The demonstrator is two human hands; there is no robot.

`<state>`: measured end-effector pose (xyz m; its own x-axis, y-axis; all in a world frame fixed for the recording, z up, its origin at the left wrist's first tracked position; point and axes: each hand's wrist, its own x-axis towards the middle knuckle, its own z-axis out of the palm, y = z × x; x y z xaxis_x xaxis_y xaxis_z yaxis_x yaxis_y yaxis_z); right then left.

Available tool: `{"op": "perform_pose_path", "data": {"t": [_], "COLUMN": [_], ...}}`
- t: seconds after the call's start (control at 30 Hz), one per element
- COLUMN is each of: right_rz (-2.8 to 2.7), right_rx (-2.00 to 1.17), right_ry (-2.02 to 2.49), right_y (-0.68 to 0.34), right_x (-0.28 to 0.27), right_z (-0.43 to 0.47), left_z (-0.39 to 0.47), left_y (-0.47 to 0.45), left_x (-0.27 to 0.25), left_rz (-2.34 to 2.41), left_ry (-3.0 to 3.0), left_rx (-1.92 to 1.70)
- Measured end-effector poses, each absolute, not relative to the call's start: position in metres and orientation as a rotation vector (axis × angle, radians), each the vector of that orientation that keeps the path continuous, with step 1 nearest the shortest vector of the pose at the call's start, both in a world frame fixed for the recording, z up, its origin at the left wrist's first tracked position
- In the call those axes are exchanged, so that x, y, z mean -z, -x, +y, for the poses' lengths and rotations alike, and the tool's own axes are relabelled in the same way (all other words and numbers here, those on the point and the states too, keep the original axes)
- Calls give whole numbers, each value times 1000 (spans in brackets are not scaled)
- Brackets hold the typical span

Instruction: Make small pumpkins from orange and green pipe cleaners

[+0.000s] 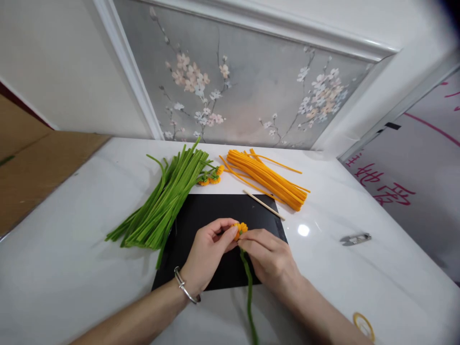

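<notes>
Over a black mat [204, 211], my left hand [212, 249] pinches a small orange pipe-cleaner flower [240, 229] between thumb and fingers. My right hand [271, 254] is closed at the flower's right side, its fingertips on the green pipe cleaner [248, 282] just below the bloom. That green stem hangs down toward the near edge of the view. My fingers cover part of the flower and the spot where the stem meets it.
Green pipe cleaners [161, 201] lie bundled at left, beside several finished orange flowers [214, 178]. Orange pipe cleaners [268, 179] lie at the back right. A thin wooden stick [264, 205] crosses the mat's corner. Thread snips [355, 239] and a yellow ring [363, 327] are at right; a cardboard box [43, 167] stands far left.
</notes>
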<state>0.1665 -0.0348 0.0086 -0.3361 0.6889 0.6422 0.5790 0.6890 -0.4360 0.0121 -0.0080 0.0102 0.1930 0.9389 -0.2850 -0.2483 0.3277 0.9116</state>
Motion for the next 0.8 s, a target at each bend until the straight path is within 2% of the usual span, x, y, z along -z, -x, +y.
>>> {"op": "perform_pose_path", "data": {"t": [0.2,0.47,0.8], "right_rz": [-1811,-1950,-2129], "right_rx": [-303,-408,-34], "right_ry": [1077,989,947], "right_y": [-177,-184,-189], "right_x": [-12,-15,-9], "right_z": [-31,-30,-28], "left_z": [-2,2,3], "left_y": [-7,0,5], "left_x": [-17,-14,-12], "left_rz": [828,700,759], "left_ry": [-671,-706,-1028], "left_rx": [-842,-806,-759]}}
